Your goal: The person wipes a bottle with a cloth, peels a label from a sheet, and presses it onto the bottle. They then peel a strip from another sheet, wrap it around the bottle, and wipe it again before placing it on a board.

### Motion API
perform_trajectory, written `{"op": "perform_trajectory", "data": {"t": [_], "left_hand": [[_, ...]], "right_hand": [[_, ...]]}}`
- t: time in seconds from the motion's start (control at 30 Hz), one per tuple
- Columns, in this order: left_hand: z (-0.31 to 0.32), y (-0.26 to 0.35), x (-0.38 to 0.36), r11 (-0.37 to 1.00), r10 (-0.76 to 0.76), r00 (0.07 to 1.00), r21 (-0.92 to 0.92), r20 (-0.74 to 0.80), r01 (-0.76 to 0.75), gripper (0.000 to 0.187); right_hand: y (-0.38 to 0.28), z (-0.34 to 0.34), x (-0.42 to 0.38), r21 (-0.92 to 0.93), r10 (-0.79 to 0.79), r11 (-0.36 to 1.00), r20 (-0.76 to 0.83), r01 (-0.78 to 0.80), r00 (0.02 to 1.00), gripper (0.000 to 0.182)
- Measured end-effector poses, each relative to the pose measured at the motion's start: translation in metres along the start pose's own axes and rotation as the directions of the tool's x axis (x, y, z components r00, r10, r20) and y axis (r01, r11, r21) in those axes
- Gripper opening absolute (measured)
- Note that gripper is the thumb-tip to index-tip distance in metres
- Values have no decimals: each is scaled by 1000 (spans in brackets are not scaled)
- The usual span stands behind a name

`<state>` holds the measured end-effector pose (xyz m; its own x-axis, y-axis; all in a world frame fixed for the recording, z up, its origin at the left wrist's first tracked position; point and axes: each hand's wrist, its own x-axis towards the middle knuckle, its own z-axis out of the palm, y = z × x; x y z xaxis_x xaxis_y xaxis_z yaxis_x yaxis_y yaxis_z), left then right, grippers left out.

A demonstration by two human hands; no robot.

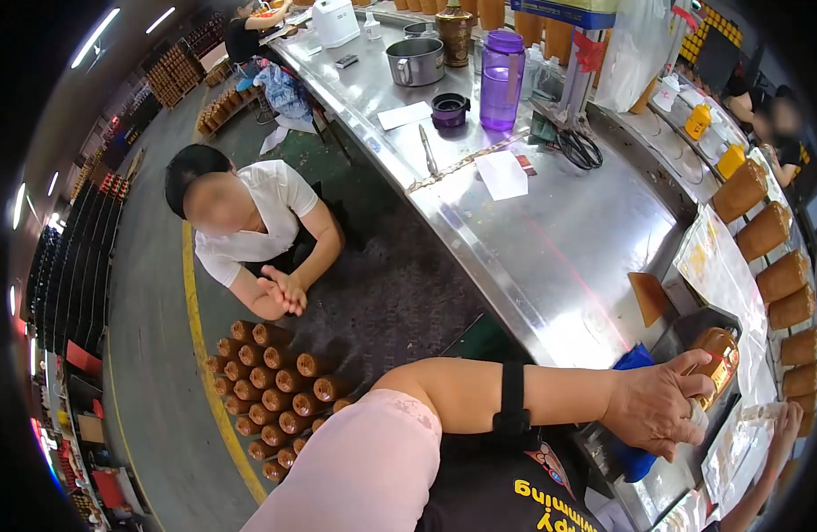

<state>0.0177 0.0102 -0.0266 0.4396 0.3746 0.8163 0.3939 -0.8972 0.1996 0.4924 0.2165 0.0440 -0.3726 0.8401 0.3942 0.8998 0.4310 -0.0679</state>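
My left hand (661, 403), on an arm with a pink sleeve and a black band, is closed around the lower end of a glossy brown bottle (719, 355) with red and gold markings. The bottle lies tilted over a dark tray-like surface. A whitish wrap shows on one of that hand's fingers. At the lower right edge my right hand (785, 430) has its fingertips pinched on the end of a pale, narrow strip (756, 412). Below the left hand lies a blue cloth (636, 463). White sheets (726, 457) are spread beneath the strip.
Brown bottles (785, 275) line the right side. On the metal table (550, 257) stand a purple bottle (502, 80), a metal pot (416, 62) and black scissors (579, 149). A person in white (258, 217) crouches beside grouped brown bottles (275, 381) on the floor.
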Motion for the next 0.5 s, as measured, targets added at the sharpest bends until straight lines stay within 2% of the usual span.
{"op": "perform_trajectory", "data": {"t": [0.1, 0.17, 0.3, 0.43, 0.5], "left_hand": [[4, 3, -3, 1000, -13, 999, -13, -42, 12, 31], [8, 5, -6, 1000, -20, 998, -10, -65, 20, 31], [9, 9, -9, 999, -39, 995, -3, -90, 39, 33], [8, 13, -13, 999, -45, 990, -17, -131, 43, 36], [3, 15, -18, 995, -92, 994, -33, -59, 90, 37]], "right_hand": [[24, -4, -3, -5, -48, 999, 54, 48, 997, 27], [18, -8, -10, 82, -28, 996, 21, 26, 999, 26], [1, -20, -16, 165, 3, 986, 50, -11, 999, 33], [-41, -33, -18, 126, -31, 992, 60, 24, 998, 27], [-49, -35, -21, 121, -60, 991, 50, 54, 997, 28]]}}
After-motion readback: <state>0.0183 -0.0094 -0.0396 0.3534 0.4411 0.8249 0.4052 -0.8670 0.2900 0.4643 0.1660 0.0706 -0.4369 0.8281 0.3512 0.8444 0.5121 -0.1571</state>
